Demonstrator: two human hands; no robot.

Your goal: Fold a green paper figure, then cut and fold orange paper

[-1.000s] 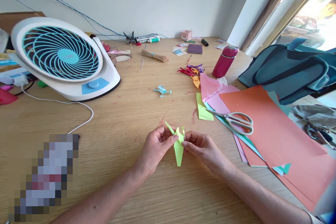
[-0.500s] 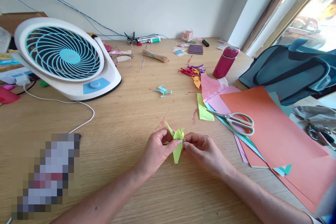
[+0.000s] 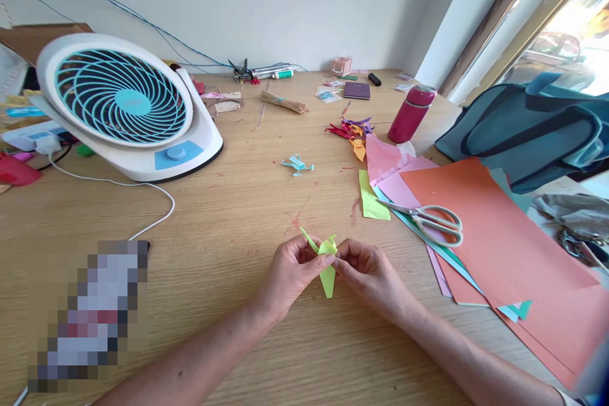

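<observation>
A lime-green origami crane (image 3: 328,282) is held above the table between both hands. One wing points down toward me, while a thin pointed end sticks up at the left and a small bent tip at the right. My left hand (image 3: 291,274) pinches its middle with the thumb on the near side. From the right, my right hand (image 3: 370,269) closes thumb and fingers on the crane's right edge, close against the left thumb. The right fingertips are partly hidden. Beyond the hands, a light-blue folded paper figure (image 3: 297,165) lies on the wooden table (image 3: 228,222).
Scissors (image 3: 440,226) lie on stacked coloured paper (image 3: 504,235) at the right, beside a green paper piece (image 3: 373,196). Behind are folded paper figures (image 3: 358,147), a red bottle (image 3: 412,115) and a blue bag (image 3: 518,130). A fan (image 3: 128,108) and a blurred-out object (image 3: 90,314) occupy the left.
The crane has turned slightly, its lower wing swinging right, and sits a little further right. The right fingers are now closer to the left thumb. The whole view has shifted slightly.
</observation>
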